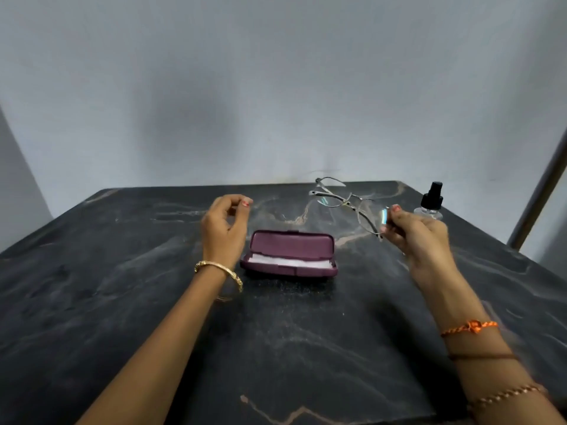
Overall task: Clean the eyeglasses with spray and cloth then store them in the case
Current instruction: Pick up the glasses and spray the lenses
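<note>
My right hand (412,233) pinches the thin metal-framed eyeglasses (346,202) by one lens rim and holds them in the air above the table, temples unfolded and pointing away. My left hand (224,225) hovers left of the case with fingers loosely curled and nothing in them. A maroon glasses case (290,253) lies open on the table between my hands, with a white cloth (288,261) inside it. A small clear spray bottle (431,199) with a black nozzle stands behind my right hand, at the far right of the table.
The dark marble table (276,332) runs to a pale wall behind. A metal pole (540,191) leans at the far right beyond the table edge.
</note>
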`<state>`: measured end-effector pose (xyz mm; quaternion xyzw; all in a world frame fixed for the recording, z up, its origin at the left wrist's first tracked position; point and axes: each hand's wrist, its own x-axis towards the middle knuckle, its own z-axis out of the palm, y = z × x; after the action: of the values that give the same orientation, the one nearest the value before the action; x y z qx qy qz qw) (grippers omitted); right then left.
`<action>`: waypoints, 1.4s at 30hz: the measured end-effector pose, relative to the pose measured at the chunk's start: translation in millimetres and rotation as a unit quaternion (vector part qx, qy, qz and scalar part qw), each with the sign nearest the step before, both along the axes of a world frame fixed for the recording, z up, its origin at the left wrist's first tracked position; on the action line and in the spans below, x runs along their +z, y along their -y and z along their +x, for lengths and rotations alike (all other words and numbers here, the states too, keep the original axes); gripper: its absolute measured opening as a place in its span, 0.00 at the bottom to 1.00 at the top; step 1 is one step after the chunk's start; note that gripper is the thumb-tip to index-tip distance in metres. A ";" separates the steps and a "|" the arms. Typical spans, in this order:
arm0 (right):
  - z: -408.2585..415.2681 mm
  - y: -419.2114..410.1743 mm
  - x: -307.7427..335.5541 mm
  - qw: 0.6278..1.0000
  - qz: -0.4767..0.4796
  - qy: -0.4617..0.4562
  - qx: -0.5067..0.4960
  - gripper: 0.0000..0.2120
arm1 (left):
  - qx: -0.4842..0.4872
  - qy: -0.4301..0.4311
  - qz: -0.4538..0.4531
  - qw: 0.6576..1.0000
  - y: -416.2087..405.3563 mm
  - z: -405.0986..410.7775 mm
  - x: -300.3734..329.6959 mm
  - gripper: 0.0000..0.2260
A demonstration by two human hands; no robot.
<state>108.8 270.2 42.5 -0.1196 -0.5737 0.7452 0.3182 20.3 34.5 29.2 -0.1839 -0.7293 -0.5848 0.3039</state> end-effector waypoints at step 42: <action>-60.1 22.3 42.0 0.921 -0.129 -0.240 0.278 0.17 | -0.390 0.053 0.290 0.872 -52.2 -16.1 101.0 0.08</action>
<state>48.7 247.9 84.5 0.1874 -0.3892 0.8776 0.2079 4.2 86.7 130.2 -0.3257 -0.4107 -0.8501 0.0515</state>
